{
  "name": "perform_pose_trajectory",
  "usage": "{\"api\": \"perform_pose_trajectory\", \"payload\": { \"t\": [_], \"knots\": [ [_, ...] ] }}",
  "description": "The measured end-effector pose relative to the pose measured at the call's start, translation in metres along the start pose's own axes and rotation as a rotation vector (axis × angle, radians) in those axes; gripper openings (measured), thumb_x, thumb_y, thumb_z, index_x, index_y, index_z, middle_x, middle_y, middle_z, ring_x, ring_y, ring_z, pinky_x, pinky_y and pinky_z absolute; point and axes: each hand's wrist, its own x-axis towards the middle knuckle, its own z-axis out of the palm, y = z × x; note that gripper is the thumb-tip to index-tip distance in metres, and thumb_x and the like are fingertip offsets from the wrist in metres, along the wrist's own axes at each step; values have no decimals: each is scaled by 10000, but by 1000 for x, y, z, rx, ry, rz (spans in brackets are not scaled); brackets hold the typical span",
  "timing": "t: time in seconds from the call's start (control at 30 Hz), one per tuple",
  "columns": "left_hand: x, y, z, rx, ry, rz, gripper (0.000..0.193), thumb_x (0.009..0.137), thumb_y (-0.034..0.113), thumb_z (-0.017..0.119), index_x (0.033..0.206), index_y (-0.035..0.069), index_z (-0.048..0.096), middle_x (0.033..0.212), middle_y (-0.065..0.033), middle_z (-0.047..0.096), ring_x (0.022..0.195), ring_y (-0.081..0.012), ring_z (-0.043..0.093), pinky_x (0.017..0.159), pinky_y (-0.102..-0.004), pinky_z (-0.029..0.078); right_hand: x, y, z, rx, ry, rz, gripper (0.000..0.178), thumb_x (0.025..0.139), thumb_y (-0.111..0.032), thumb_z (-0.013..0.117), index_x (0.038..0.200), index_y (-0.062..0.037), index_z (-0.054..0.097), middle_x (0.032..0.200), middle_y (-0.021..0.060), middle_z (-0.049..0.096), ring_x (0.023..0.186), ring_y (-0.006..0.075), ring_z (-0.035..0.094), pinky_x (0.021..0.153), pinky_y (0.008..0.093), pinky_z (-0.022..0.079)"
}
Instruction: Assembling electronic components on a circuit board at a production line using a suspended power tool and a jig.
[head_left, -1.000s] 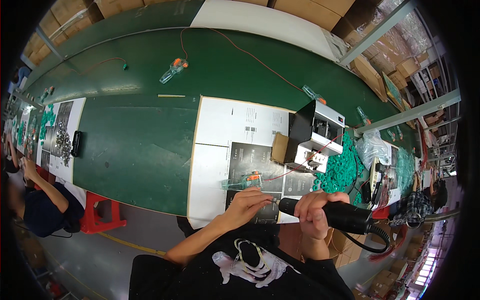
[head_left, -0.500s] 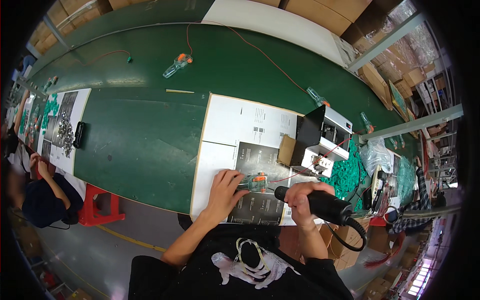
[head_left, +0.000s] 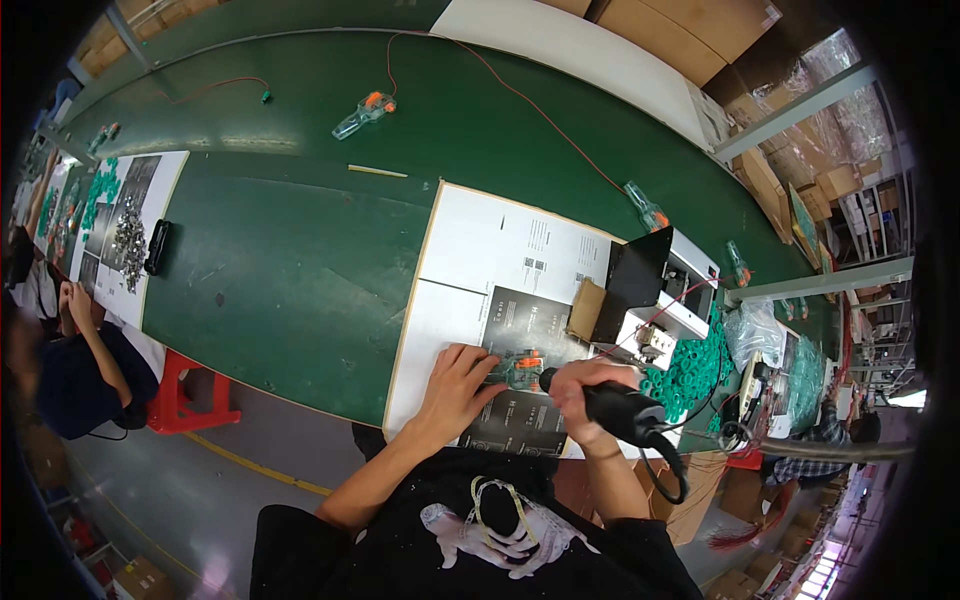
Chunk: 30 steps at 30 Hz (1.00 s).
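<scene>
On the printed sheet in front of me lies a clear greenish plastic housing with orange parts [head_left: 526, 371]. My left hand [head_left: 455, 388] grips its left end between thumb and fingers. My right hand [head_left: 586, 398] is wrapped round a black corded electric screwdriver [head_left: 632, 412]. The screwdriver's tip end points left and is at the housing's right end; whether it touches a screw I cannot make out. A thin red wire runs from near the housing to a black and white bench machine [head_left: 680, 290].
Green ring-like parts [head_left: 692, 372] are heaped right of the machine, beside a clear plastic bag [head_left: 755, 332]. Another clear housing with orange parts [head_left: 365, 114] lies at the back, trailing red wire. At far left a person [head_left: 85, 365] sits by a red stool [head_left: 195, 395].
My right hand has brought the screwdriver left, up to the housing's right end. My left hand keeps its hold. The whole view has shifted slightly.
</scene>
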Motion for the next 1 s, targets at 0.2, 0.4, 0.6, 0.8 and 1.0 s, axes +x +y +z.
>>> {"api": "perform_pose_trajectory", "payload": {
  "t": [0.2,0.4,0.6,0.8,1.0],
  "knots": [
    [0,-1,-2,30,-23,-2,407,811,200,799,1146,15,663,1091,-104,616,1057,-318,560,901,-441,444,12,0,3,-204,-120,-13,363,899,23,687,1109,-91,413,741,101,612,626,195,618,611,359,538],
    [-1,6,1,70,-22,-7,400,815,206,796,1136,9,663,1084,-108,618,1050,-319,558,901,-442,441,4,8,7,-179,-33,49,339,898,53,676,1097,-88,440,764,82,614,651,190,621,629,344,541],
    [3,6,13,118,99,-105,378,814,181,801,1122,4,671,1099,-117,629,1035,-331,554,893,-442,445,27,-27,-28,176,327,-190,392,907,18,653,1251,-60,480,750,63,579,561,144,545,568,307,512],
    [17,7,21,80,157,-111,374,810,150,807,1128,2,678,1110,-124,631,1029,-336,556,886,-438,456,47,-70,-92,-76,636,-302,366,906,3,648,1238,33,496,718,56,538,521,134,509,532,311,480],
    [12,-3,12,-57,64,-58,406,824,138,797,1173,-22,668,1134,-143,628,1049,-351,572,898,-432,488,49,-53,-97,-220,596,-103,343,895,9,627,1216,21,509,705,37,514,513,129,493,522,314,478]
  ]
}}
